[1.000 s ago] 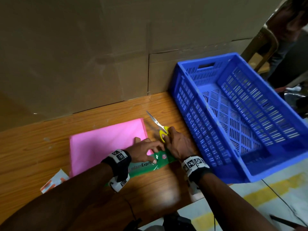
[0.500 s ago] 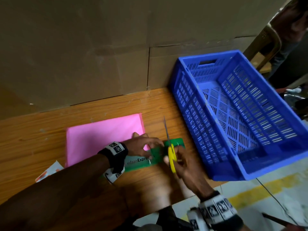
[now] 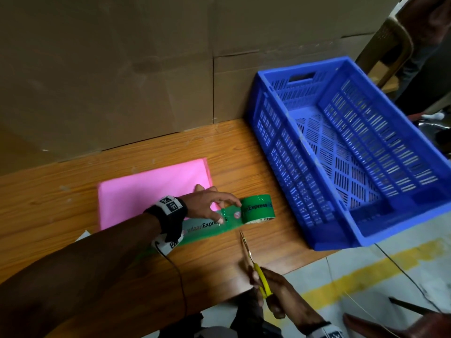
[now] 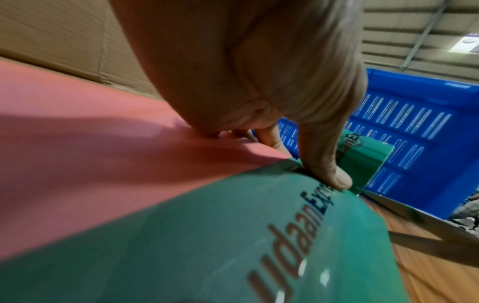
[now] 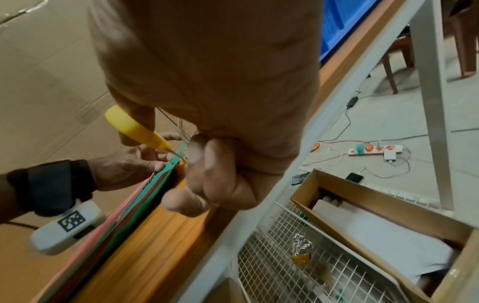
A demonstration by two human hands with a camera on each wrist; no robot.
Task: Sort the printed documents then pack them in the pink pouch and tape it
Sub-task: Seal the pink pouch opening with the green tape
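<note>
Wooden table (image 3: 244, 152); empty blue slotted plastic crate (image 3: 341, 152) right. Flat pink pouch (image 3: 151, 191) left-centre. Green printed tape strip (image 3: 210, 228) along near edge, pressed by left hand (image 3: 207, 203), fingers straight; roll (image 3: 258, 208) right. Right hand (image 3: 280, 296) near, gripping yellow-handled scissors (image 3: 253, 262).

Left hand (image 3: 210, 203) reaches forward, fingers (image 4: 334, 176) spread and pressing flat on the green tape strip (image 3: 207, 228). Right hand (image 3: 280, 296), nearer the body than the strip, grips yellow-handled scissors (image 3: 256, 267), blades pointing toward it.

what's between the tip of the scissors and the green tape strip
Only bare wooden table, seen in the head view. The scissors in the right hand stop short of the tape strip.
</note>
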